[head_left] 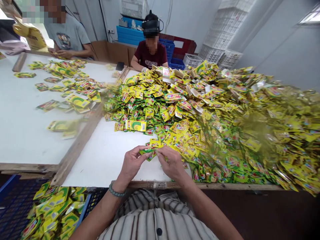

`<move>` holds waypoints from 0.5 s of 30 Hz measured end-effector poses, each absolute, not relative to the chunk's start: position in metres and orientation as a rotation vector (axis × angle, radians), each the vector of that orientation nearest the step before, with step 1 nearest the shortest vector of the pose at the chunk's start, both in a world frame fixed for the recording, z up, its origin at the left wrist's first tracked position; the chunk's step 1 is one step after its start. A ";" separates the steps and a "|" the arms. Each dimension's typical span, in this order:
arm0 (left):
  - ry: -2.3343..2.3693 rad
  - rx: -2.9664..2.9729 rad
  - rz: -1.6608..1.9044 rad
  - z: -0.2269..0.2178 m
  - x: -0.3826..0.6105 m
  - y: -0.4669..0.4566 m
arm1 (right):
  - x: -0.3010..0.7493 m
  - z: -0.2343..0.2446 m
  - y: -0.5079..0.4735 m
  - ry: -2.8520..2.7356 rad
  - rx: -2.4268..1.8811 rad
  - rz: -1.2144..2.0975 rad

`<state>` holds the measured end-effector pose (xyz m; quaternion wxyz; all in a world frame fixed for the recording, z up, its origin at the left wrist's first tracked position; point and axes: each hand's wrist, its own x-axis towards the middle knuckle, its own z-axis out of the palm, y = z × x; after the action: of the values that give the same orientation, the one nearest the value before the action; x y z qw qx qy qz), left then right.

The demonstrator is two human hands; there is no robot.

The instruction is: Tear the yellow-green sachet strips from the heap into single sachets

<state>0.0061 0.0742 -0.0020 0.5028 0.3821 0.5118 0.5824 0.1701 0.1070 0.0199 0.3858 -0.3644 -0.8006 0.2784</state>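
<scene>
Close to the table's front edge, my left hand (133,162) pinches a small green packet (147,150) between thumb and fingertips. My right hand (171,161) meets it from the other side, its thumb and forefinger closed at the packet's right end. A yellow packet (155,142) lies just beyond my fingertips. Behind and to the right spreads a large heap of green and yellow packets (180,133). On the heap's near left side rests a yellow box (136,125), with more boxes (175,97) and open white flaps farther back.
A wooden strip (80,143) divides the white table (100,156). Yellow boxes (77,100) lie scattered left of it. Below the table at left, a blue crate (86,206) holds filled boxes (53,206). Two people (151,53) sit across the table; white crates (221,33) are stacked behind.
</scene>
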 end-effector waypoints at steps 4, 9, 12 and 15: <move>1.230 0.731 1.543 0.002 0.020 0.074 | 0.155 0.011 0.096 -1.688 -1.122 0.729; 1.100 0.458 1.553 0.004 0.029 0.074 | 0.147 0.003 0.099 -1.236 -1.168 1.294; 1.120 0.473 1.513 0.000 0.027 0.073 | 0.153 0.004 0.106 -1.188 -1.087 1.522; 1.131 0.552 1.462 -0.004 0.025 0.071 | 0.159 0.010 0.111 -1.391 -1.108 1.474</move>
<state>0.0254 0.0707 -0.0038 0.5698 0.2351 0.4817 0.6229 0.1594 0.1108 0.0105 0.4039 -0.4389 -0.5510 0.5837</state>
